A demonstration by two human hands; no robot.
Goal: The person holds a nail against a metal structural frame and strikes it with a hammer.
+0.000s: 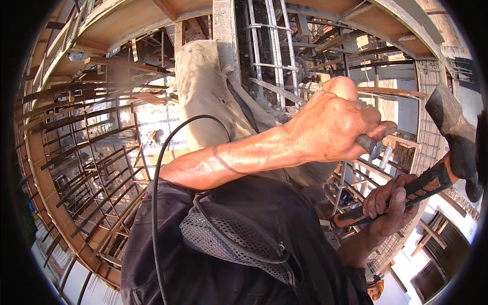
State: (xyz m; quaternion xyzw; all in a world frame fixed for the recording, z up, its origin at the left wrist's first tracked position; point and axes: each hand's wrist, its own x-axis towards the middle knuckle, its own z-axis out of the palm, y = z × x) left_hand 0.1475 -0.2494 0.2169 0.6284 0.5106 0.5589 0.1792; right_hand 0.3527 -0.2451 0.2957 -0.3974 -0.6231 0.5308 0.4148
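Note:
My left hand (338,122) reaches across to the right with its fingers wrapped tightly into a fist. A short dark metal rod (373,147) with a flared, flattened end, like a chisel's head, pokes out of that fist; its other end is hidden. My right hand (394,203), lower right, grips the black and orange handle of a hammer (429,183). The worn metal head of the hammer (450,127) is raised to the right of the rod's end, apart from it.
My trousered leg (203,96) stretches forward beside a concrete-smeared timber post (224,35). Tied steel bars (272,51) stand ahead. Bar grids (101,157) and wooden formwork (53,203) lie lower on the left. A black cable (154,223) and mesh pouch (229,241) cross my clothing.

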